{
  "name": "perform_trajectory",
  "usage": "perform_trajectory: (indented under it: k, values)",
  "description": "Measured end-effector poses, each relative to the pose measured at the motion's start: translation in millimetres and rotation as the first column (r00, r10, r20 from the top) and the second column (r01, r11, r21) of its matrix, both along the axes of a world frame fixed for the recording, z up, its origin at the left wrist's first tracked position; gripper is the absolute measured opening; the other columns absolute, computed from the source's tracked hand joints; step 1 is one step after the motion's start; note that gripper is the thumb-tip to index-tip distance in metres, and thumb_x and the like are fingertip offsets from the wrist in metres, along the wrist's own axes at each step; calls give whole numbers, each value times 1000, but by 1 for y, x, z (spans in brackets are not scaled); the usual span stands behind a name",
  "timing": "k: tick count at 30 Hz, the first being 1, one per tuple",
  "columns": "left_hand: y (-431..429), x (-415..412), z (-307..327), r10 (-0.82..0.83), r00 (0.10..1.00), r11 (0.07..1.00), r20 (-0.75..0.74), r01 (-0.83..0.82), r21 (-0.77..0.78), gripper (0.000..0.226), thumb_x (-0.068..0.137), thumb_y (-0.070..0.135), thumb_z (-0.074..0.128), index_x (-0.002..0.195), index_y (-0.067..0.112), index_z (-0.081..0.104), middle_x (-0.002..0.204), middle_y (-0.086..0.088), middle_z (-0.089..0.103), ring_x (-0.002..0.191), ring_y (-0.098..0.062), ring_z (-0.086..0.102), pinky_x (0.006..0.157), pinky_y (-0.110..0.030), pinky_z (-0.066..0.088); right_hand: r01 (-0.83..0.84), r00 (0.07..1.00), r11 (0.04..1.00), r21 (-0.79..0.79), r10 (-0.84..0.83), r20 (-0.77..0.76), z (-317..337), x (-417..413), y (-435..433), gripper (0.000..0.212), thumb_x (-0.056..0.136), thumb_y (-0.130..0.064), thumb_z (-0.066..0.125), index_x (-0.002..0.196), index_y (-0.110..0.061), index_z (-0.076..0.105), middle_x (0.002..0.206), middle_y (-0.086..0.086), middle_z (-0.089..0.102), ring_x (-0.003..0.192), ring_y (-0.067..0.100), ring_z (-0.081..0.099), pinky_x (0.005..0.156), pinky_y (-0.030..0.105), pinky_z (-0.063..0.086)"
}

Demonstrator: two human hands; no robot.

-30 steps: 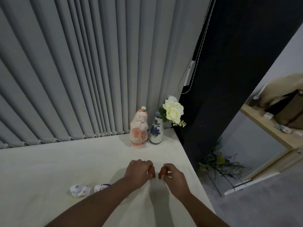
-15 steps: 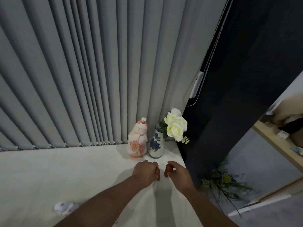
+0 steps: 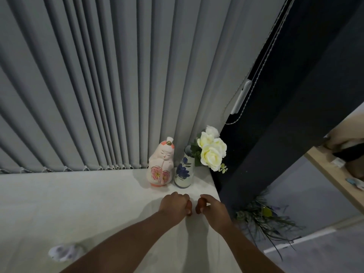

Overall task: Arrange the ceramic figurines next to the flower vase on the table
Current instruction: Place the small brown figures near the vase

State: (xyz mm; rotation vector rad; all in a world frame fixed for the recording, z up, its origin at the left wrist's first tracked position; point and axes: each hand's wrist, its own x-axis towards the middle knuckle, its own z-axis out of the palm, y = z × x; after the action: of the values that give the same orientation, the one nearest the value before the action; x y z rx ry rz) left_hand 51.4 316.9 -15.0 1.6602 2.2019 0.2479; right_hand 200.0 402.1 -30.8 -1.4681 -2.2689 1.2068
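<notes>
A pink and white doll figurine [image 3: 160,163] stands upright at the far right corner of the white table [image 3: 78,203], touching the left side of a white vase with a blue flower print [image 3: 184,170] that holds cream roses [image 3: 211,150]. My left hand [image 3: 175,205] and my right hand [image 3: 211,208] hover side by side just in front of the vase, fingers curled, nothing visible in either. A small white figurine [image 3: 63,252] lies blurred near the table's front left, beside my left forearm.
Grey vertical blinds [image 3: 118,85] hang behind the table. A dark wall panel [image 3: 295,95] with a bead cord rises at the right. The table's right edge drops to the floor, where green stems [image 3: 262,217] lie. A wooden shelf [image 3: 334,178] is further right.
Both hands have moved forward together towards the vase and doll. The view has tilted up, so the small figurines slid down and partly out of frame.
</notes>
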Motion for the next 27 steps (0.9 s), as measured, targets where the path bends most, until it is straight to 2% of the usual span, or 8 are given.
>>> perform_trajectory:
  k: [3,5,9,11,15,21,24,27]
  values:
    - [-2,-2,-2,9,1000,1000,25,-9,19,27,83,33,60,104,16,62,105,-9,69,101,-29,60,75,-36,46,-9,1000,1000,9,9,-24,-2,0,1,34,85,0,55,108,-25,61,79,-6,66,85,28,68,88,41,53]
    - [-3,-2,-3,10,999,1000,34,-11,26,28,83,34,60,105,17,62,105,-9,70,101,-28,60,75,-36,46,0,1000,1000,2,0,-27,-1,0,-1,34,85,1,55,103,-27,59,75,-5,66,83,27,68,88,41,53]
    - [-6,0,-5,-1,1000,999,27,0,37,29,84,35,60,107,18,61,105,-7,70,101,-28,61,77,-38,48,19,1000,999,-33,-19,4,4,-1,-4,21,90,-21,55,98,-40,55,82,-4,70,75,13,67,67,7,48]
    - [-7,1,-5,-5,1000,999,19,4,39,29,84,35,59,107,18,61,105,-7,71,101,-28,61,77,-38,49,24,1000,1000,-20,-24,2,5,0,-4,19,90,-24,55,97,-41,54,83,-4,70,77,13,67,66,5,46]
    - [-8,1,-5,-3,1000,999,17,2,40,31,84,35,59,110,19,60,106,-7,70,102,-28,60,79,-39,50,47,995,998,-44,-50,-87,5,4,-8,36,83,8,56,93,-27,60,72,-2,66,86,33,66,88,37,51]
    - [-11,2,-4,-11,1000,1000,10,10,30,34,86,34,57,116,17,57,110,-9,69,104,-30,60,80,-40,50,66,990,996,-64,-74,-122,3,4,-10,45,81,10,55,86,-35,60,66,-6,68,81,24,63,92,39,48]
    - [-13,1,-3,-16,1000,1000,-2,16,19,37,88,35,56,120,17,56,113,-9,69,105,-30,60,83,-40,50,71,995,995,-74,-76,-70,7,4,-13,39,84,5,53,95,-30,62,70,-7,70,82,20,63,93,36,48]
    - [-16,-1,1,-8,1000,1000,4,8,12,40,89,34,57,125,16,54,119,-9,68,109,-30,60,87,-40,50,65,998,996,-60,-65,11,13,3,-16,45,86,2,52,125,-20,57,95,-5,68,96,21,64,96,34,49]
